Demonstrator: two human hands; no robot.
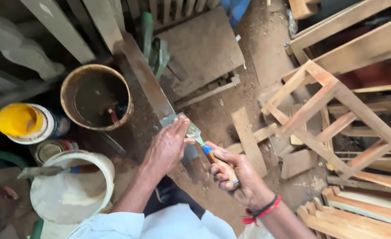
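Clearly a filling or scraping job is under way on a long wooden plank that runs from between the person's knees up and away toward the stacked timber at the top of the view. The left hand lies flat and open on the plank, fingers spread, pressing it steady; it grips nothing. The right hand is closed around the wooden handle of a putty knife, whose blade tip meets the plank's face just beside the left fingertips, where a pale grey patch shows on the wood.

I judge the step in hand to be spreading or scraping that grey paste along the board near the blade. The next move likely calls for the blade held at a shallow tilt and drawn evenly along the grain, while the left hand keeps the plank from shifting.

To the left stand a brown bucket of dark liquid, a white bucket with a second blue-handled tool resting across its rim, a yellow-lidded can and a small tin. To the right, on the dusty floor, sits an unfinished wooden frame, with loose offcuts between it and the plank.
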